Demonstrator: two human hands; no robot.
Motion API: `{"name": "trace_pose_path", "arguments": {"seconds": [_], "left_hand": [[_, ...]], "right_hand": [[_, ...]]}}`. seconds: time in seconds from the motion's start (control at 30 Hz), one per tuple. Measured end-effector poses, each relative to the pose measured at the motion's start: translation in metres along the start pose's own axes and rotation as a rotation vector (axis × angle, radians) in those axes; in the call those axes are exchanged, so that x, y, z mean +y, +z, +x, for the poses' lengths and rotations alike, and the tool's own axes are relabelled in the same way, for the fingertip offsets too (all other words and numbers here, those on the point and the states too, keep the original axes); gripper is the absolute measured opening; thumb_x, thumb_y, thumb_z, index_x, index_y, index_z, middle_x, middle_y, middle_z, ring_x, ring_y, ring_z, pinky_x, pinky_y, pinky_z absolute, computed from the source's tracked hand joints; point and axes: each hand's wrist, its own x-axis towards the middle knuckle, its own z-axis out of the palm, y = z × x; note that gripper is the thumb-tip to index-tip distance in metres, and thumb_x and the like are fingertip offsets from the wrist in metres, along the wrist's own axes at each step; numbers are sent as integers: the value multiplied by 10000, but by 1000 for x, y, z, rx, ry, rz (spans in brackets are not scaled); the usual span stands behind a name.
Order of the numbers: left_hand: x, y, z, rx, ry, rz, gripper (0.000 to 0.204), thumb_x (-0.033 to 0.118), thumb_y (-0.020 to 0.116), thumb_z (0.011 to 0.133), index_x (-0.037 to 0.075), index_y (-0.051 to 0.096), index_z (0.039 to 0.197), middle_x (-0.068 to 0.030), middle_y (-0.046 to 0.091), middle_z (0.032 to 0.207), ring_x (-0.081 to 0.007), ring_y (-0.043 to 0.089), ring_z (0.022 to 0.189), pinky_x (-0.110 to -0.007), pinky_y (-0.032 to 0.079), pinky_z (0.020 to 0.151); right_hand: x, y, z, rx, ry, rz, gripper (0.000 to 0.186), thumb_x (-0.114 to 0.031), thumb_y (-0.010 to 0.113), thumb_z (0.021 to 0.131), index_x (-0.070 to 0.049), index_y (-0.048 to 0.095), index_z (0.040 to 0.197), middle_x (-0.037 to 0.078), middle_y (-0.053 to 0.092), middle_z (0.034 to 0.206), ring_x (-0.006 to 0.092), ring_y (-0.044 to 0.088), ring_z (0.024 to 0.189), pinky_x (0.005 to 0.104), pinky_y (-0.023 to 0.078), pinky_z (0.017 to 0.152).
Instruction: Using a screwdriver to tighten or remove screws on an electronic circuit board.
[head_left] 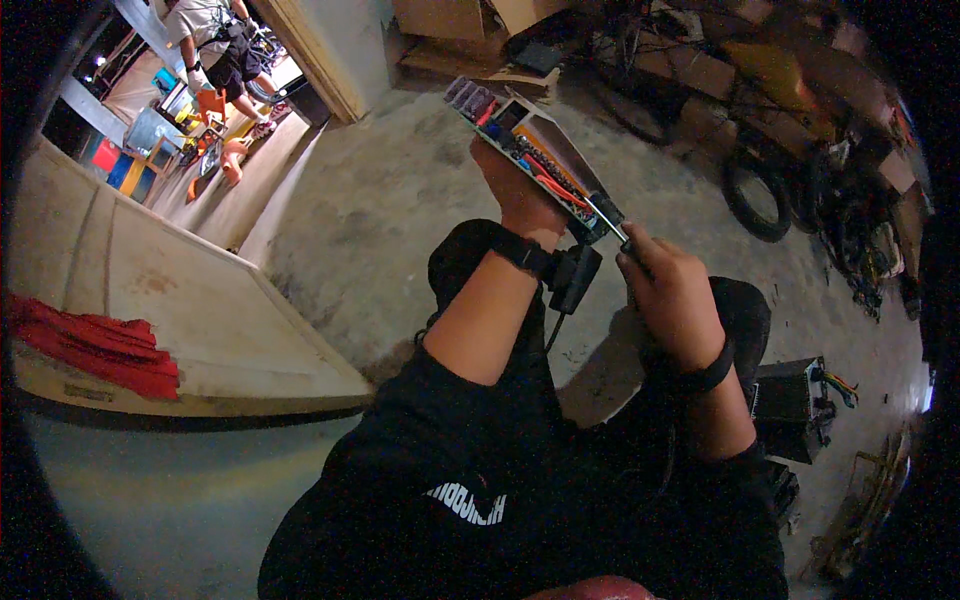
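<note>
My left hand [512, 190] grips a long open electronic unit from below, tilted over the floor. Inside it shows a circuit board [540, 168] with a row of small parts and orange-red wires, alongside a pale metal wall [556, 135]. In my right hand [672, 290] is a screwdriver [612, 220]; its metal shaft reaches to the near end of the unit. Whether the tip touches a screw is too small to tell. A black band with a small black box [574, 280] is on my left wrist, and a dark band [708, 370] circles my right.
A finned metal box with coloured wires [788, 400] sits on the floor at right. Tyres [755, 195], cardboard and cables pile up at far right. At left stands a pale door [215, 300] with a red cloth [95, 345]. Another person [215, 50] is beyond the doorway.
</note>
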Motion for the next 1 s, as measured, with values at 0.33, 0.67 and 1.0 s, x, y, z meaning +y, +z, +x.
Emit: {"name": "trace_pose_path", "arguments": {"seconds": [0.33, 0.67, 1.0], "left_hand": [[-2, 14, -11, 7, -41, 13, 380, 526, 326, 913, 196, 482, 808, 23, 510, 734, -129, 505, 669, -275, 450, 636], [-10, 28, -11, 91, 108, 56, 415, 546, 312, 911, 186, 495, 815, 7, 526, 745, -140, 516, 678, -283, 450, 653], [-9, 13, -11, -42, -83, 21, 465, 595, 382, 877, 167, 563, 852, -1, 574, 745, -157, 567, 658, -307, 479, 605]], "right_hand": [[13, -9, 2, -221, 210, 528, 323, -266, 486, 966, -34, 589, 1165, 115, 648, 737, 208, 586, 594, 334, 454, 562], [10, -30, 5, -456, 604, 931, 319, -265, 492, 964, 6, 630, 1058, 12, 601, 714, 43, 468, 530, 200, 364, 469], [27, -6, -3, -232, 241, 477, 246, -240, 573, 920, -5, 620, 975, 29, 533, 636, 92, 471, 487, 283, 372, 448]]}}
